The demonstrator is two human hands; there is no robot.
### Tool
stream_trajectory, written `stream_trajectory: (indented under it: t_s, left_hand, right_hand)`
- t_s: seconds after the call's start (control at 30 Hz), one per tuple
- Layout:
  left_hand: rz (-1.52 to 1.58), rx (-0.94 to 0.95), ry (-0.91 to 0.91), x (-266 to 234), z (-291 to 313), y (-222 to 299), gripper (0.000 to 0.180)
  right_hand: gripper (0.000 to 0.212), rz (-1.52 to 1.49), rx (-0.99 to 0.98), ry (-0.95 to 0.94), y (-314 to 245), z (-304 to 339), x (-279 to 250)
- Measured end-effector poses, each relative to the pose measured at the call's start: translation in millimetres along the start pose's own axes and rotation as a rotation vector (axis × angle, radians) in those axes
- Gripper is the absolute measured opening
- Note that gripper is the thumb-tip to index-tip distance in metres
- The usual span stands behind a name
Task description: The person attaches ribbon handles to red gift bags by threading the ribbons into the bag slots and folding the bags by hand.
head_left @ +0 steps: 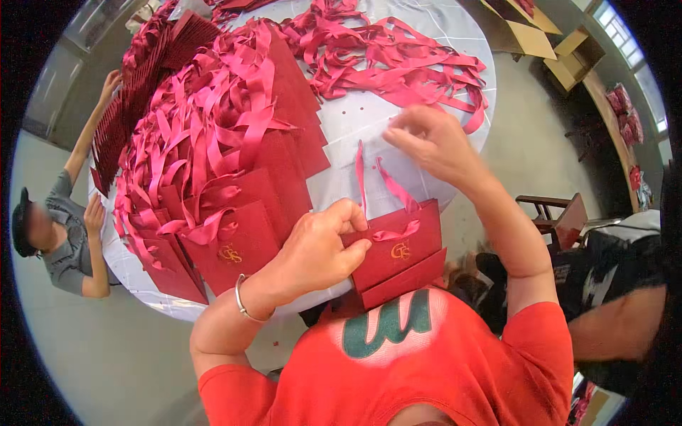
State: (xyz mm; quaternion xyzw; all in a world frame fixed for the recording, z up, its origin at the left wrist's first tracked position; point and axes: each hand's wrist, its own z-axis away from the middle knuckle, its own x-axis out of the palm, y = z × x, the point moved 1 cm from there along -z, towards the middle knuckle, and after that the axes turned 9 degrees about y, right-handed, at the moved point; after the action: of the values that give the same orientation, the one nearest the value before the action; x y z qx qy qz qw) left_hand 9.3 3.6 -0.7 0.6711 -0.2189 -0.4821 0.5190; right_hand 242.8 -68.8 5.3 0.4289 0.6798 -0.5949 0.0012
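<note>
The left hand (321,245) pinches a red bag (394,257) by its corner at the near edge of the counter (348,117); a slackened hold could drop it. The blurred right hand's (432,140) fingers bend; their grip I cannot tell. Snagging the upright ribbon (396,187) could loosen it.

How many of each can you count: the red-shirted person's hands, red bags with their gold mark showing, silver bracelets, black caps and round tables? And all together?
Hands: 2 (left hand, right hand)
Red bags showing a gold mark: 2 (left bag, right bag)
Silver bracelet: 1
Black cap: 1
Round table: 1
Total: 7
</note>
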Motion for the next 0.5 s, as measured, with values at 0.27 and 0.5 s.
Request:
stream_trajectory:
  t_s: [0.27,0.5]
  left_hand:
    - [-0.182,0.398,0.189,-1.7,-4.7,3.3,0.019]
    - [-0.279,0.363,0.142,0.8,-2.9,10.2,0.019]
  right_hand:
    - [0.008,-0.164,0.111,-0.215,-5.8,51.0,-25.3]
    - [0.012,-0.185,0.084,-0.11,4.6,59.0,-24.0]
